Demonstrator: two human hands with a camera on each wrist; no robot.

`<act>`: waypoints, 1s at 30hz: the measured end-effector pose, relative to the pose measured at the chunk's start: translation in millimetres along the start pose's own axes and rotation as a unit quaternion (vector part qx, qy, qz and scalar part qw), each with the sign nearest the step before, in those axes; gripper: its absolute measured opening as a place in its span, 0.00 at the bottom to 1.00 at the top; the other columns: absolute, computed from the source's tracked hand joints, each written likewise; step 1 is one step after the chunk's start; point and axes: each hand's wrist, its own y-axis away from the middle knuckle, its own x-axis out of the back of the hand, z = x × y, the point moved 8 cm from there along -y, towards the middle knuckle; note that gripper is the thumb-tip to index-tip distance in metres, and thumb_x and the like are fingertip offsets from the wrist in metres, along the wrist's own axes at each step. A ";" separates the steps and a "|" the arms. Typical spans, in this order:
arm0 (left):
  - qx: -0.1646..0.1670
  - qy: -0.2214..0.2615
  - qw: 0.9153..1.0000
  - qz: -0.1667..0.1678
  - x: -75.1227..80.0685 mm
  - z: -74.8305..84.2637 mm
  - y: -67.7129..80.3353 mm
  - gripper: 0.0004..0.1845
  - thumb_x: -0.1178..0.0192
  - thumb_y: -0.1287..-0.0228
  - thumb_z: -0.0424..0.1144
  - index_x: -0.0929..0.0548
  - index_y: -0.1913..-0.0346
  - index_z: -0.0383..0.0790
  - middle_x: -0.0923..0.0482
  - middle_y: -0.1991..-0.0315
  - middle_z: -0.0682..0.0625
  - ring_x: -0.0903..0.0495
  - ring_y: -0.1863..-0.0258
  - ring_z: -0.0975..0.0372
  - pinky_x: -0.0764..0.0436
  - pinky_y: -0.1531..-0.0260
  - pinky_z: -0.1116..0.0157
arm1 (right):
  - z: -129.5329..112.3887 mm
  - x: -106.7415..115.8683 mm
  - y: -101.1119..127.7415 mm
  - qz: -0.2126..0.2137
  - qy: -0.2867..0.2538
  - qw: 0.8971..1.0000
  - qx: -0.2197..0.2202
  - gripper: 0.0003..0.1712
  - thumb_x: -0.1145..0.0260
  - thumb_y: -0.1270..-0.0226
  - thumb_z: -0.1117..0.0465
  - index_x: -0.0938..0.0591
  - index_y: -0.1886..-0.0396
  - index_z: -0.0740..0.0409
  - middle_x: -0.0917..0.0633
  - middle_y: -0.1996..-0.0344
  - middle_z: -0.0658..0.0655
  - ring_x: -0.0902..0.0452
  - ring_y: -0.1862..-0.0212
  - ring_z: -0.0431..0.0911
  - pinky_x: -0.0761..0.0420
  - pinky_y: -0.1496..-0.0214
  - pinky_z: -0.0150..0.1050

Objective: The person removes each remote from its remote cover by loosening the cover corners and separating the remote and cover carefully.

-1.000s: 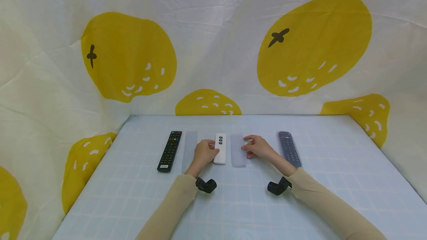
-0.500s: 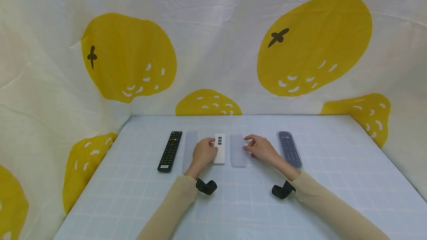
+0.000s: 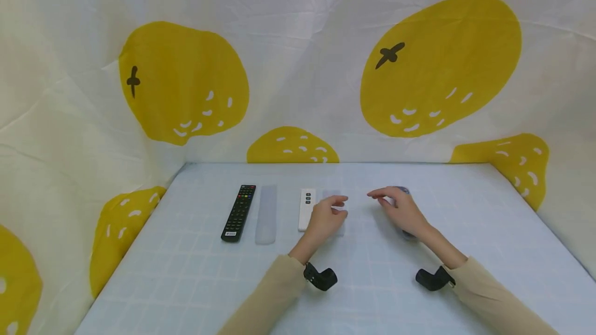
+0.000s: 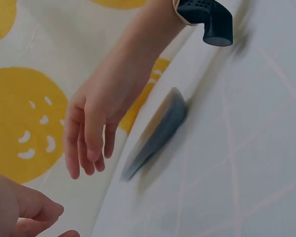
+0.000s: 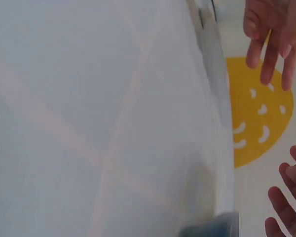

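Observation:
My left hand [image 3: 324, 219] hovers with fingers loosely bent, holding nothing. Beneath it lies a translucent flat cover [image 3: 341, 230], partly hidden by the hand. A white remote control [image 3: 306, 211] with a few dark buttons lies just left of that hand. My right hand [image 3: 402, 212], also holding nothing, hangs over a dark blue-grey remote control [image 3: 409, 235] and hides most of it. In the left wrist view this blue-grey remote [image 4: 160, 131] lies on the table below the right hand [image 4: 113, 94], apart from its fingers.
A black remote control [image 3: 238, 213] with many buttons lies at the left of the row. Beside it is a second long translucent cover [image 3: 266, 215]. Everything rests on a pale checked tablecloth [image 3: 209, 283], in front of a white curtain [image 3: 302, 66] with yellow fruit prints.
My left hand has left the white remote and moved right, over the translucent cover. My right hand has moved right, away from that cover, to above the blue-grey remote.

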 end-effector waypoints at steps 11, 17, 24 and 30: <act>0.034 0.116 0.990 -0.068 -62.0 9.8 -16.8 0.20 0.46 0.35 0.31 0.24 0.40 0.37 0.19 0.54 0.44 0.15 0.65 0.55 0.16 0.69 0.68 | 51.7 64.4 24.7 0.076 0.038 0.990 -0.113 0.15 0.41 0.30 0.64 0.19 0.46 0.61 0.15 0.59 0.64 0.34 0.63 0.17 0.32 0.58 0.13; 0.071 0.154 0.984 -0.053 -77.6 12.7 -32.6 0.20 0.45 0.37 0.31 0.23 0.41 0.37 0.20 0.61 0.48 0.18 0.69 0.62 0.16 0.67 0.66 | 78.7 72.9 28.2 0.030 -0.005 0.983 -0.179 0.24 0.44 0.28 0.61 0.29 0.37 0.68 0.18 0.54 0.74 0.26 0.66 0.24 0.23 0.65 0.21; 0.101 0.159 0.981 -0.040 -92.3 21.1 -50.1 0.22 0.42 0.39 0.32 0.24 0.41 0.38 0.18 0.62 0.47 0.20 0.69 0.62 0.15 0.65 0.63 | 100.7 71.4 31.7 -0.032 -0.064 0.965 -0.252 0.30 0.49 0.25 0.58 0.39 0.32 0.73 0.25 0.48 0.79 0.20 0.67 0.33 0.16 0.65 0.31; 0.115 0.130 0.984 -0.046 -104.1 23.8 -53.9 0.23 0.40 0.39 0.35 0.26 0.39 0.39 0.18 0.62 0.47 0.16 0.70 0.59 0.16 0.64 0.64 | 108.2 59.9 35.4 -0.084 -0.094 0.943 -0.308 0.32 0.50 0.25 0.57 0.43 0.30 0.73 0.26 0.43 0.78 0.17 0.63 0.38 0.16 0.62 0.34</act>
